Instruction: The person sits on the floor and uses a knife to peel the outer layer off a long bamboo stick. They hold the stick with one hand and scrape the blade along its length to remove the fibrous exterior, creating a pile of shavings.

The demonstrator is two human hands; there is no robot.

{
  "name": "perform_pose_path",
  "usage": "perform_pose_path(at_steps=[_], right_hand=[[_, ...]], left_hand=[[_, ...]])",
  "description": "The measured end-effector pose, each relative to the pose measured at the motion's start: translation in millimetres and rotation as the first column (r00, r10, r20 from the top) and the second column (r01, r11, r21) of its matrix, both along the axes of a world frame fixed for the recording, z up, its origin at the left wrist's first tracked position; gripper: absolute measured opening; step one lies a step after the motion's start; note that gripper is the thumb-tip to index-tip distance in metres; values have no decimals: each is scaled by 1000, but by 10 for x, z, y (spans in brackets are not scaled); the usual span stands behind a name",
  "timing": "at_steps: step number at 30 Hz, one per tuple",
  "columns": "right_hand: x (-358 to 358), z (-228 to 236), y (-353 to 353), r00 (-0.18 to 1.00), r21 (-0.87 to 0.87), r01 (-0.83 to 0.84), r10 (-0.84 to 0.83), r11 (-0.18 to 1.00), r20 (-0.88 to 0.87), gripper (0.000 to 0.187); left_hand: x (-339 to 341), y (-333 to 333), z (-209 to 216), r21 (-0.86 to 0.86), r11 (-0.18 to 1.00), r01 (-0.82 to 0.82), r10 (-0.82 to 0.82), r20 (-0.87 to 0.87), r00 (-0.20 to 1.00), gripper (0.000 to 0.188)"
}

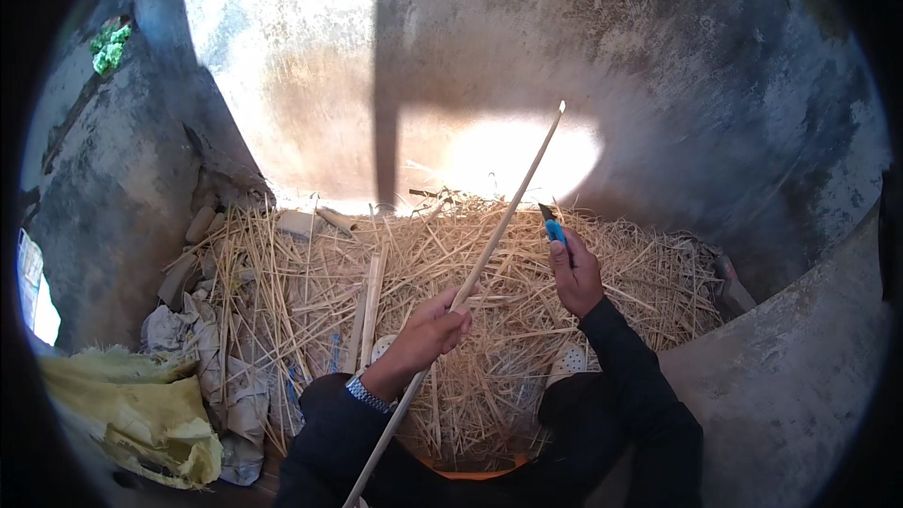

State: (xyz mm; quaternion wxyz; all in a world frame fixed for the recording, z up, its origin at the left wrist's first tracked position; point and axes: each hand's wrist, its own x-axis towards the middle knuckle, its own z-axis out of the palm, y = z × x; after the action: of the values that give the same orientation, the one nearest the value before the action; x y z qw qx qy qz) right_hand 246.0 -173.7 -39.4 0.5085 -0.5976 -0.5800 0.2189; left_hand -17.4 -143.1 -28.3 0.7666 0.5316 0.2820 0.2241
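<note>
My left hand is closed around a long, thin cane-like stick. The stick slants from the lower edge up to the right, and its tip looks pale and cut. In my right hand is a blue-handled utility knife, gripped with its dark blade pointing up and a little left. Blade and stick are apart, the knife being to the right of the stick. Beneath both hands spreads a thick litter of straw-coloured strips and shavings.
A concrete wall rises behind, partly sunlit. Split slats lie left of my left hand. At the lower left are a yellow cloth or sack and a crumpled grey sheet. A sloping concrete surface borders the right side.
</note>
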Motion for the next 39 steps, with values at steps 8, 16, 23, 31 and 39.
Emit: perform_pose_path(at_steps=[8,16,23,31,39], right_hand=[[-154,78,25,833,-172,-39,127,984,539,57],[-156,-182,-58,789,-150,-113,180,982,588,66],[-15,-166,35,758,-183,41,89,982,646,67],[-227,-173,-92,792,-149,-73,148,986,593,69],[32,-173,122,806,-282,175,28,943,592,71]], left_hand=[[101,-81,-97,147,988,-38,59,-142,988,46],[281,-136,101,261,965,-17,82,-241,967,47],[272,-158,-85,400,916,34,78,-260,962,47],[236,-201,21,495,867,60,94,-282,955,43],[208,-299,1,529,847,57,145,-333,932,42]])
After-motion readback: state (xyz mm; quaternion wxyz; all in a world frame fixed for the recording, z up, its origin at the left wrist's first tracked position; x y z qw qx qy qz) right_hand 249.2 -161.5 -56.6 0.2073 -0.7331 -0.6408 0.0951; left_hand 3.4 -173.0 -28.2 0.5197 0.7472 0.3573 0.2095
